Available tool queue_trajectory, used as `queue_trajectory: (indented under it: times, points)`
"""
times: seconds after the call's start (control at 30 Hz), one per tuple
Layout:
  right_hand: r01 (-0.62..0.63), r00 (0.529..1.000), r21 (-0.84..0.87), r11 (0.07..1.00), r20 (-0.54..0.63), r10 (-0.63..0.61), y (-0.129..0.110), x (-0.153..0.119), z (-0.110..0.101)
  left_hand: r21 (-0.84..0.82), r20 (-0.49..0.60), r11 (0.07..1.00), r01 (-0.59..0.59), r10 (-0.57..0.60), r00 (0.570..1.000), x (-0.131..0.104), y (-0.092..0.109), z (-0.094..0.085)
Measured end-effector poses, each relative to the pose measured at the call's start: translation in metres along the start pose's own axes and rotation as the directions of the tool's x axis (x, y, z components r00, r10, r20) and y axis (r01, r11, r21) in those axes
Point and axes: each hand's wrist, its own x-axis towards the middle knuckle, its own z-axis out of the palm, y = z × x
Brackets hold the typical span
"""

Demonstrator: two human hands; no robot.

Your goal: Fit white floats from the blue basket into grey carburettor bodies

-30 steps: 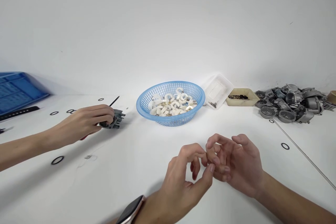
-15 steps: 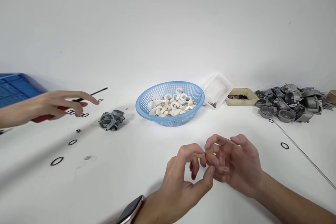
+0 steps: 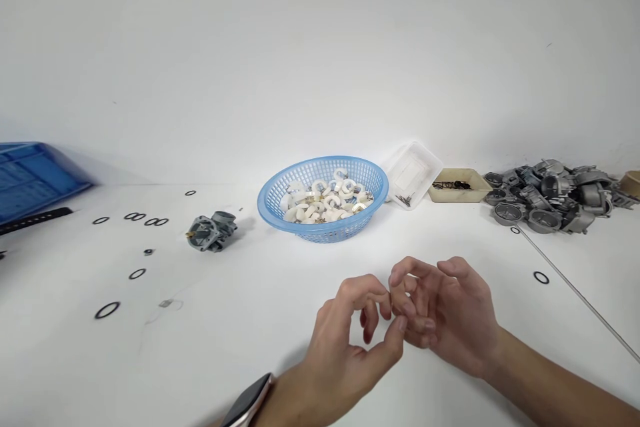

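Note:
My left hand, with a watch on its wrist, curves its fingers and holds the thumb apart from them. Its fingertips meet those of my right hand, which is turned palm up with loosely bent, spread fingers. I see nothing held in either hand. Just beyond them stands a blue mesh basket with many white ring-shaped plastic pieces that have small metal parts. Left of the basket a grey metal carburetor with a brass tip lies on the white table.
Black rubber rings lie scattered at the left. A blue crate stands at the far left. Behind are a tilted clear tray and a cream tray. At right are a pile of grey metal bowls, a ring and a thin rod.
Another person's hand with a red-handled screwdriver has left the view at the left. More rings and a black strap now show there. My hands have barely moved.

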Motion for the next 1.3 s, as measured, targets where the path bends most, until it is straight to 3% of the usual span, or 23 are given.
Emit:
queue_trajectory:
  times: [1.0,1.3]
  points:
    - [0.019,1.0,0.023,1.0,0.016,-0.02,-0.0022,-0.0008,-0.0007,-0.021,0.003,1.0,-0.01,0.01,1.0,-0.0016,-0.0066,-0.0017]
    - [-0.038,0.999,0.16,0.986,0.033,0.033,0.0008,-0.0016,0.0011,-0.029,0.026,0.999,-0.046,0.046,0.999,-0.0027,-0.0058,-0.0013]
